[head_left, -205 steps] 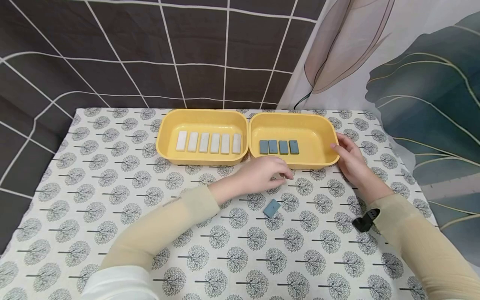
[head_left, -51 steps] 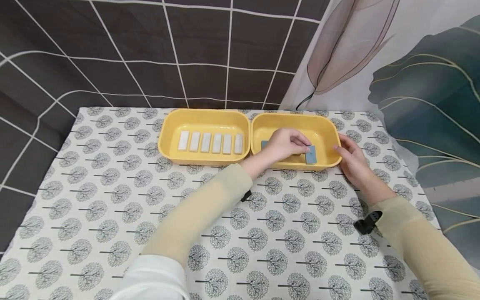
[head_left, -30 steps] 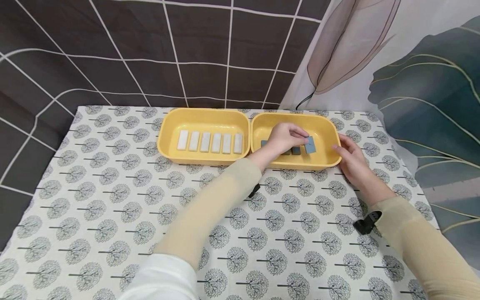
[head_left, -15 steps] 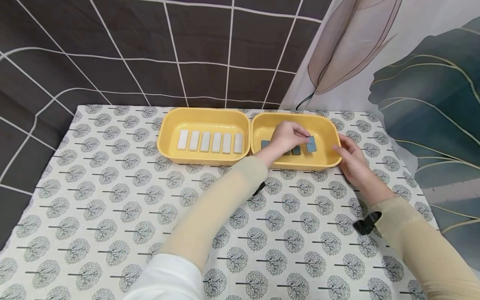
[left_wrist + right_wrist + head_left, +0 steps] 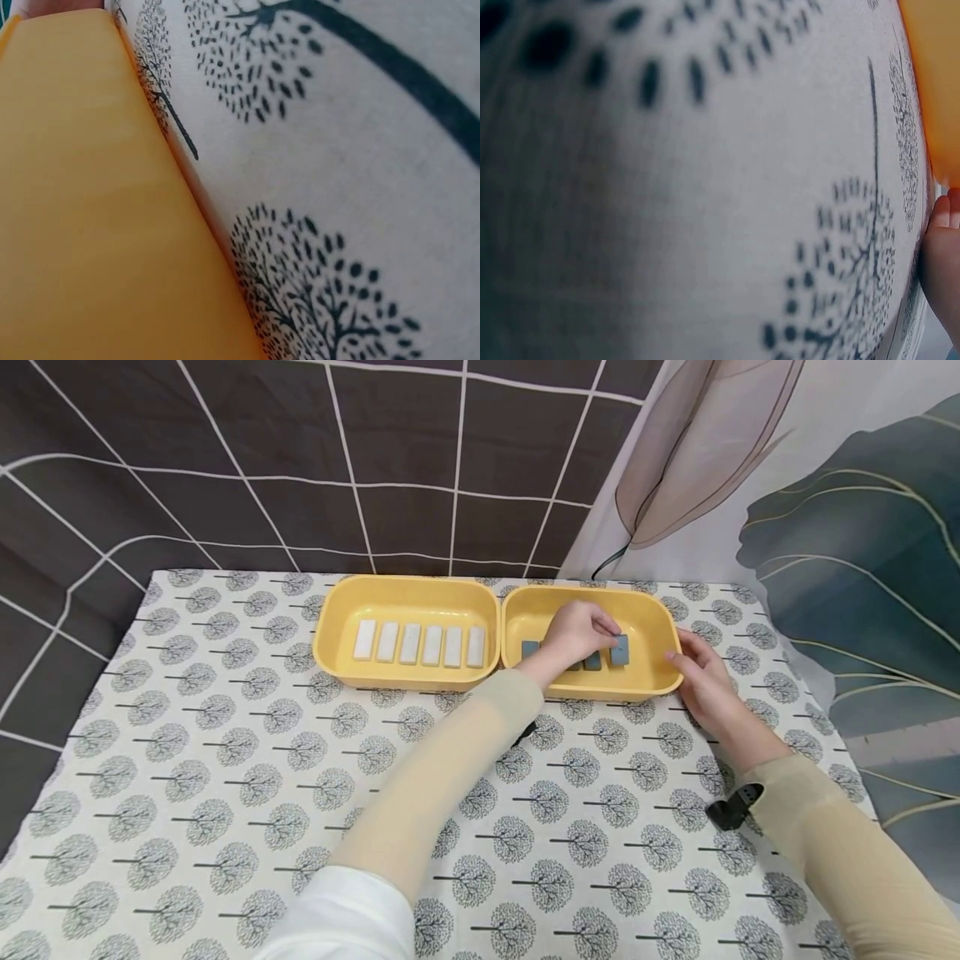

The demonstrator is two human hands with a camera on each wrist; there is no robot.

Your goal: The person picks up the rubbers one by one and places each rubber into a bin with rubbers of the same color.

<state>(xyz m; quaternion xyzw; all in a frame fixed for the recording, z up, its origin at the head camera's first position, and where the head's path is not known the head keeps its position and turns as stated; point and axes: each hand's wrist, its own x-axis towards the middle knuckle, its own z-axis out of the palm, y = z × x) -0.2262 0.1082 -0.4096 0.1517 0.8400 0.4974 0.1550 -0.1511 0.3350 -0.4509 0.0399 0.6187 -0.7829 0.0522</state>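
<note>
In the head view my left hand (image 5: 576, 631) reaches into the right-hand yellow box (image 5: 641, 681) and pinches a small blue rectangular block (image 5: 618, 650) low over its floor. This block stands at the right end of a row of similar blue blocks (image 5: 592, 661), partly hidden behind the hand and wrist. My right hand (image 5: 705, 681) grips that box's right end, thumb at the rim and fingers along the outside. In the right wrist view, part of the right hand (image 5: 943, 262) appears beside the yellow wall. The left wrist view shows mainly the box's outer wall (image 5: 90, 187) and cloth.
Left of this box, close against it, stands a second yellow box (image 5: 337, 670) with a row of several white blocks (image 5: 408, 644). Both rest on a tree-print tablecloth (image 5: 300, 793). A dark gridded curtain (image 5: 390, 452) hangs behind the table.
A blue block that lay on the cloth is now in my left hand inside the right box. Over the last second it was turned straighter, in line with the row. My right hand stayed put.
</note>
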